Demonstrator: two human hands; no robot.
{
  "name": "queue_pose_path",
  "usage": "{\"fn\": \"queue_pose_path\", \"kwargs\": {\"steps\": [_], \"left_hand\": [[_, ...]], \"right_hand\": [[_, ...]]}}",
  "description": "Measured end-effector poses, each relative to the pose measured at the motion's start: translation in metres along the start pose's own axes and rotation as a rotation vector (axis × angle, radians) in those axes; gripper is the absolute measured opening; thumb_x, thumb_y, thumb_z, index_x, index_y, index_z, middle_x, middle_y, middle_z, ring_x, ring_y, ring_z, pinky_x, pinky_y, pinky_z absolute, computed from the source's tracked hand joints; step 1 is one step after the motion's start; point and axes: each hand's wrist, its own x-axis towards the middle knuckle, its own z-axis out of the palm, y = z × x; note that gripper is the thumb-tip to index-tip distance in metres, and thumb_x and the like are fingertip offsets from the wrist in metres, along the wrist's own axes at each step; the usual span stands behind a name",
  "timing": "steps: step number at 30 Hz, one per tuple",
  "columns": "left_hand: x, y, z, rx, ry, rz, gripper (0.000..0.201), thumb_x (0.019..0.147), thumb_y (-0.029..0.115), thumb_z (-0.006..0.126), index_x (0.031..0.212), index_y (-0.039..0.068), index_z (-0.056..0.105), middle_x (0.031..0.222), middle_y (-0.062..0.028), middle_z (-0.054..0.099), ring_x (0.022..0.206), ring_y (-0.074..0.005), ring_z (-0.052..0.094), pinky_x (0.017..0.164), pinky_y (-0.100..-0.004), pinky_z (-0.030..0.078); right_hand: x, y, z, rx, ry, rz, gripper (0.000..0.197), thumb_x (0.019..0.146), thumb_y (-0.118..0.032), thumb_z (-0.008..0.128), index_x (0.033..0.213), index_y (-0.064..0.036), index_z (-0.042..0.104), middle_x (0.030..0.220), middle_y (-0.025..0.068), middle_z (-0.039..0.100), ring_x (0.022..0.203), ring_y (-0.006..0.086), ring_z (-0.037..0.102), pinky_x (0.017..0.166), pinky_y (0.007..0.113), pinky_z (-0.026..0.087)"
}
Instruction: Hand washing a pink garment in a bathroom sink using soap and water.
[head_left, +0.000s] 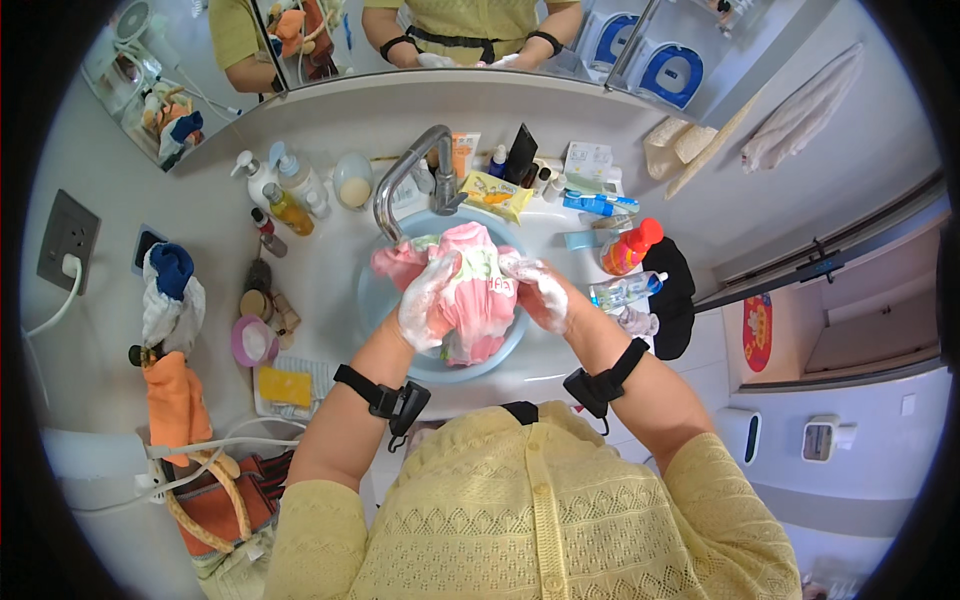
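A pink piece of clothing [476,305] with a white and green printed patch is bunched up between my hands, over a light blue basin [367,312]. White suds coat both hands. My left hand [428,303] is closed on the cloth's left side, its fingers partly hidden by folds. On the other side, my right hand [541,295] grips the cloth's edge near the print. One fold hangs to the left, and the lower end droops inside the basin. Above the basin's far rim curves a chrome faucet [388,185].
Pump bottles [295,178] and a yellow bottle [288,210] stand at the back left. A yellow soap bar [285,386] lies at the near left. Behind the faucet sits a yellow packet [495,196]. On the right are a red bottle [630,248] and a clear bottle [627,290].
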Motion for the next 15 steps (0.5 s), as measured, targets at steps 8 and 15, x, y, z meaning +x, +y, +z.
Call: {"fn": "queue_pose_path", "kwargs": {"steps": [8, 15], "left_hand": [[0.012, 0.002, -0.006, 0.225, 0.091, 0.322, 0.028, 0.087, 0.022, 0.046, 0.109, 0.006, 0.046, 0.104, -0.0085, 0.054, 0.095, -0.0201, 0.054, 0.082, -0.0343, 0.044], [0.041, -0.045, 0.02, 0.101, 0.384, 0.287, 0.037, 0.09, 0.036, 0.036, 0.117, 0.012, 0.045, 0.112, -0.0016, 0.052, 0.1, -0.0157, 0.05, 0.086, -0.0308, 0.04]], "right_hand": [[0.007, 0.004, 0.022, 0.051, 0.163, -0.301, 0.022, 0.079, -0.012, 0.054, 0.1, -0.0037, 0.053, 0.094, 0.0073, 0.058, 0.09, 0.0188, 0.057, 0.077, 0.03, 0.046], [0.029, 0.009, 0.05, -0.795, 0.505, -0.565, 0.023, 0.081, -0.02, 0.055, 0.088, 0.0013, 0.056, 0.069, 0.0149, 0.057, 0.064, 0.0127, 0.052, 0.06, 0.031, 0.043]]}}
